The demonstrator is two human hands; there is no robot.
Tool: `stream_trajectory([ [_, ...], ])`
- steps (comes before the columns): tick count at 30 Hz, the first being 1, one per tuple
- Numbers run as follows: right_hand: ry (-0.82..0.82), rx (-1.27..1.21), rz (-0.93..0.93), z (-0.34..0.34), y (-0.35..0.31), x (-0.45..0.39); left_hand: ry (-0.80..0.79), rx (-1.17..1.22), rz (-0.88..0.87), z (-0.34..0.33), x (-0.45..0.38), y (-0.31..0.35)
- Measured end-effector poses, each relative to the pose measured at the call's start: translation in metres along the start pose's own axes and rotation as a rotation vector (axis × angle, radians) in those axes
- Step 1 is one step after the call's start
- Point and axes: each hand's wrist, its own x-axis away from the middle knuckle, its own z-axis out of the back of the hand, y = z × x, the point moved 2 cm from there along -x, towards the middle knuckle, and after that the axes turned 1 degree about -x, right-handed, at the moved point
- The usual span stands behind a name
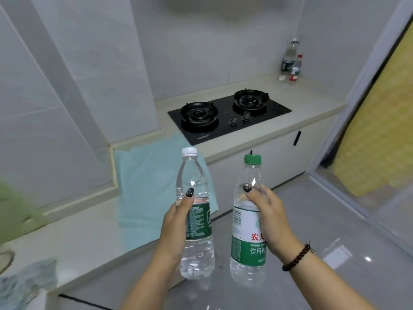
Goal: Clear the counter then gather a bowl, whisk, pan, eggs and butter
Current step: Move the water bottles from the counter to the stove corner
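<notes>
Left hand [176, 222] grips white-capped bottle [196, 220]; right hand [270, 218] grips green-capped bottle [248, 220]. Both upright, off the tabletop [89, 242] edge; parked bottles [290, 61] lie at 1 o'clock.

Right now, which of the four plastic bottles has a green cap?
The clear plastic bottle in the right hand has the green cap. The left hand's is white-capped; the far corner pair are white- and red-capped.
</notes>
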Motion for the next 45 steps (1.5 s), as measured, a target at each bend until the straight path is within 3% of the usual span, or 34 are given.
stream_trajectory([
  [11, 0.167, -0.015, -0.009, 0.066, -0.017, -0.08, -0.184, -0.052, 0.057, -0.085, -0.093, 0.012],
  [28, 0.184, 0.093, 0.028, 0.252, -0.094, -0.266, -0.194, -0.057, 0.061, -0.32, -0.255, 0.046],
  [34, 0.236, -0.017, -0.018, 0.303, -0.097, -0.309, -0.222, -0.078, 0.1, -0.383, -0.301, 0.042],
  [45, 0.39, 0.075, -0.032, 0.386, -0.104, -0.433, -0.337, -0.136, 0.139, -0.497, -0.42, 0.054],
])
